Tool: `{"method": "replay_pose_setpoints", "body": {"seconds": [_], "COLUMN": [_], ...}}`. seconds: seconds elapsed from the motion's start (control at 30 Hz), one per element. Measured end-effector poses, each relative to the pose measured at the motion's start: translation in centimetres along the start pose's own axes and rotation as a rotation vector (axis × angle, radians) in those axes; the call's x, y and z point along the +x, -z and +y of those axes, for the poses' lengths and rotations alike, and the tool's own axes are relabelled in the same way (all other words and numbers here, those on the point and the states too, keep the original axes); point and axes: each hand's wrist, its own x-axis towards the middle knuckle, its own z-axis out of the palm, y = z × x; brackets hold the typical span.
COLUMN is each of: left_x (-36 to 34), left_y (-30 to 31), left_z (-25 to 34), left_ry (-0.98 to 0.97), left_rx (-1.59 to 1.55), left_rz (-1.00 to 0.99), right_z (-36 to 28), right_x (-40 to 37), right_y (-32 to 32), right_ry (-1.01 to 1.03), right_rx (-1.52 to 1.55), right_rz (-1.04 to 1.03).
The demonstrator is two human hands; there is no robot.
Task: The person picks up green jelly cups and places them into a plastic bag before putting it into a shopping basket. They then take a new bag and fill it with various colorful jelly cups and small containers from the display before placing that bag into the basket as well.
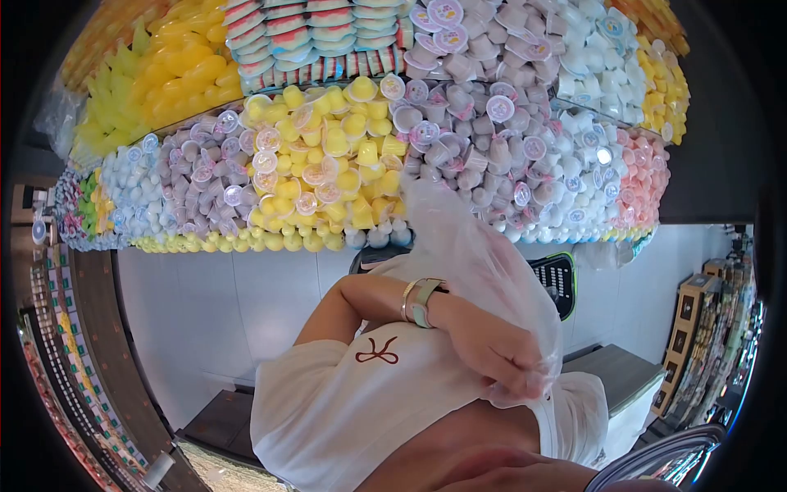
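Observation:
My left hand [498,348], with a bracelet and a pale green-banded watch [423,302] on the wrist, crosses in front of my white T-shirt. Its fingers are closed on the gathered edge of a clear plastic bag [467,246]. From there the bag stretches up toward the display, its far end over the yellow and purple jelly cups. A skin-toned shape shows faintly through the plastic on my right side, likely my right hand and forearm [510,261]; its fingers cannot be made out. Yellow jelly cups [336,148] and purple jelly cups [484,139] lie heaped nearest the bag.
White-blue cups [584,168] and pink cups [641,176] fill the display's right side. Striped packs [311,37] and yellow packs [190,70] stand behind. A black basket with a green rim [557,283] is below the counter. Shelves [693,320] line the right.

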Motion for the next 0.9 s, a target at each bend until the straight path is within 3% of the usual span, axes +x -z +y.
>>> {"method": "replay_pose_setpoints", "body": {"seconds": [0.07,0.17,0.3,0.43,0.5,0.57,0.67,0.87,0.9], "left_x": [1.6,2.5,1.8,-2.0,-5.7,-8.6,-11.2,-13.1,-12.6], "left_y": [-1.1,-2.6,-1.9,0.1,0.9,-0.2,-2.6,-3.8,-3.6], "left_z": [1.2,1.3,1.7,1.2,0.1,-0.6,-2.0,-5.5,-5.6], "left_ry": [-0.174,-0.267,-0.225,-0.143,-0.053,-0.051,-0.08,-0.241,-0.262], "left_rx": [0.098,0.107,0.182,0.178,-0.02,-0.16,-0.246,-0.302,-0.268], "left_rz": [-0.021,-0.186,-0.1,0.209,0.318,0.573,0.98,1.377,1.363], "right_z": [0.2,0.3,0.4,0.7,0.6,0.6,0.4,0.2,0.4], "right_x": [-1.3,-3.1,-5.3,-7.1,-7.7,-8.3,-8.8,-8.6,-8.5], "right_y": [0.2,0.4,0.5,0.4,0.3,0.3,0.4,1.1,1.2], "right_ry": [-0.018,-0.053,-0.101,-0.151,-0.179,-0.204,-0.241,-0.292,-0.293], "right_rx": [-0.089,-0.207,-0.328,-0.415,-0.455,-0.489,-0.544,-0.673,-0.69], "right_rz": [0.017,0.047,0.08,0.089,0.085,0.077,0.044,-0.048,-0.062]}}
